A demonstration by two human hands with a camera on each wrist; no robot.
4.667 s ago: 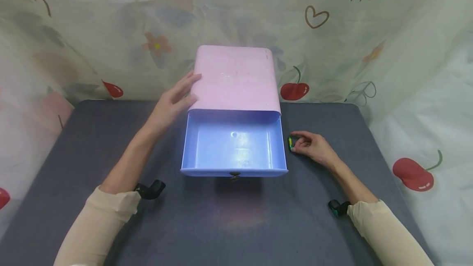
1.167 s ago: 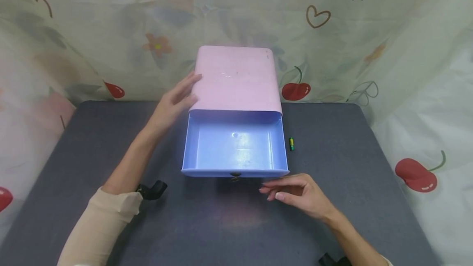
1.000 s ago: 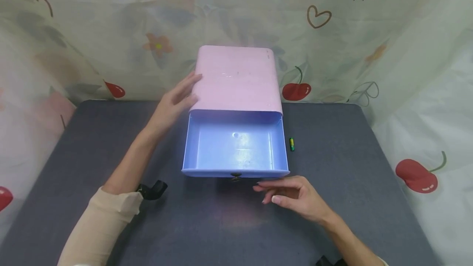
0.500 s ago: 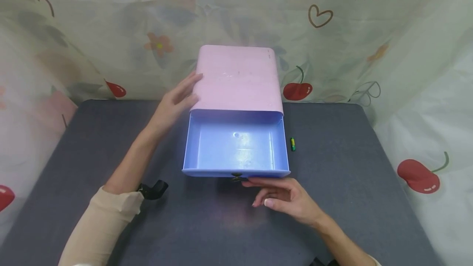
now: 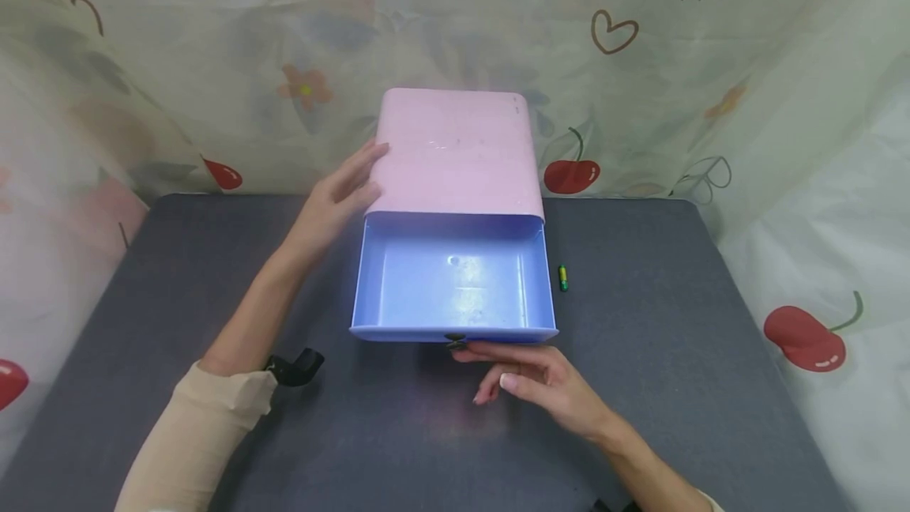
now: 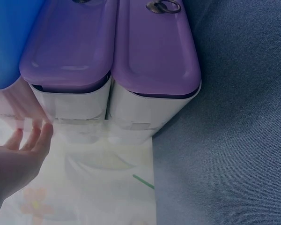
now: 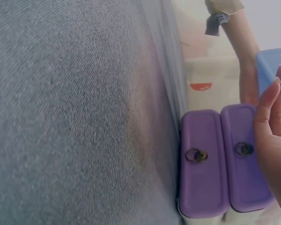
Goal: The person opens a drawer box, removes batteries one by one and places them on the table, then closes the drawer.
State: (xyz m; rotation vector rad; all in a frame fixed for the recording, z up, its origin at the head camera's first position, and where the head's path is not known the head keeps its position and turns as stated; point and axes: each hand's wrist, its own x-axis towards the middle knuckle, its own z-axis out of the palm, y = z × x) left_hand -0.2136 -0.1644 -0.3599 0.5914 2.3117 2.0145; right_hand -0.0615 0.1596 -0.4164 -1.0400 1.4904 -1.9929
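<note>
A pink drawer cabinet (image 5: 455, 152) stands at the back middle of the table, its top blue drawer (image 5: 405, 333) pulled out with nothing inside. My left hand (image 5: 334, 194) rests against the cabinet's left side, fingers extended. Below the front lip of the drawer is my right hand (image 5: 554, 389); its index fingertip reaches the small metal ring pull (image 5: 455, 344), the other fingers loosely bent. Whether it hooks the ring cannot be made out. A small green and yellow battery (image 5: 563, 278) lies on the table right of the drawer.
Two purple drawers (image 7: 203, 178) with ring pulls sit pushed in below the blue one. The dark grey table (image 5: 398, 449) extends around the cabinet. A printed curtain (image 5: 455, 14) hangs behind and at both sides.
My right hand has let go of the battery on the table, come to the drawer's front and slid left to the ring pull. My left hand stays put.
</note>
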